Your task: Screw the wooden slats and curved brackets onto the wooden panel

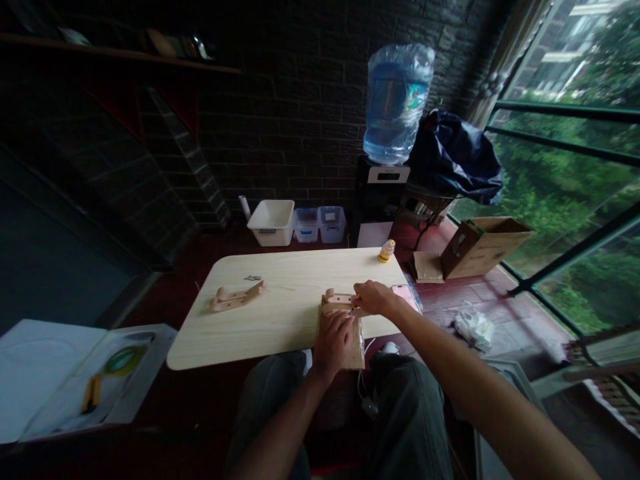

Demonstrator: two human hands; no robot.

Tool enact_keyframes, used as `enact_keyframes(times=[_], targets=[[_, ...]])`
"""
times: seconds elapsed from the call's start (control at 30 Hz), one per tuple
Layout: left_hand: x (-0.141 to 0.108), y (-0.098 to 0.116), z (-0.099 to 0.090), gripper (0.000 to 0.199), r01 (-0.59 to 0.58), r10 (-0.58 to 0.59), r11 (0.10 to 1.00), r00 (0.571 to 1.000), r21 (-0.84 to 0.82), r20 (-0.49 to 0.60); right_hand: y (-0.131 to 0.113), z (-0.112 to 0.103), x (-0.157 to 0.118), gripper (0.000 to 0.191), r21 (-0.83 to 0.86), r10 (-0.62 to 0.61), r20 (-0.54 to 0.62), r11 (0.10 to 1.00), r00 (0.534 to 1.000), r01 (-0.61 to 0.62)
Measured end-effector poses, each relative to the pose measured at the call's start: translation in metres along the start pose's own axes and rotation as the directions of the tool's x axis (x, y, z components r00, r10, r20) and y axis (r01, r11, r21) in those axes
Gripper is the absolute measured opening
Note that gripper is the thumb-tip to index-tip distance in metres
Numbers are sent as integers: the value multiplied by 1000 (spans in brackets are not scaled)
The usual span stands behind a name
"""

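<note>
Okay, so from the head cam, the wooden bracket (338, 299) sits right of the middle of the pale table (285, 263), at the far end of a flat, wrapped-looking slab (356, 357) that pokes out past the near edge. The left hand (331, 339) lies over the slab with its fingers up by the bracket; can't tell if they're pinching or just pressing. The right hand (371, 297) is clenched around what looks like a slim tool (356, 302) with a bit of yellow, though it's tiny and half hidden, so don't quote me.

Handling-wise, I'd guess the bracket is light, stiff and not very fragile, but smooth enough to skid or twist if you push off-centre. I'd hold it low by the flat middle and keep fingertips away from the tool's tip. Its lookalike, the loose bracket (239, 298) on the left side, has raised ends, so I'd grab it around the middle too, not by one tip.
</note>
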State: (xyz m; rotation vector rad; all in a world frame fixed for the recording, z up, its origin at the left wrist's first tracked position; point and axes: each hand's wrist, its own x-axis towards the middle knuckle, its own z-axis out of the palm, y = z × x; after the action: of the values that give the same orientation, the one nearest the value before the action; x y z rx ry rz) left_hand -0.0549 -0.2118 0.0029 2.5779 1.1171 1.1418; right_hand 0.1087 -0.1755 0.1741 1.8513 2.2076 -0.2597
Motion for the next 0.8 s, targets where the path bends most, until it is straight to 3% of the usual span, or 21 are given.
enact_keyframes(times=[0.13,0.3,0.63,0.8], targets=[[0,0,0,41,-11,11,1000,1000,-6,0,1,6,-2,40,34,2,-9,999,1000,-2],[-1,-1,1,43,-19,19,1000,1000,2,-2,6,3,-4,32,82,-84,9,993,996,83],[-2,-4,5,46,-5,5,1000,1000,6,9,11,-3,17,45,54,2,96,998,995,-7],[-2,-3,7,44,-11,11,1000,1000,4,-14,7,-10,11,44,82,-63,113,995,992,54]])
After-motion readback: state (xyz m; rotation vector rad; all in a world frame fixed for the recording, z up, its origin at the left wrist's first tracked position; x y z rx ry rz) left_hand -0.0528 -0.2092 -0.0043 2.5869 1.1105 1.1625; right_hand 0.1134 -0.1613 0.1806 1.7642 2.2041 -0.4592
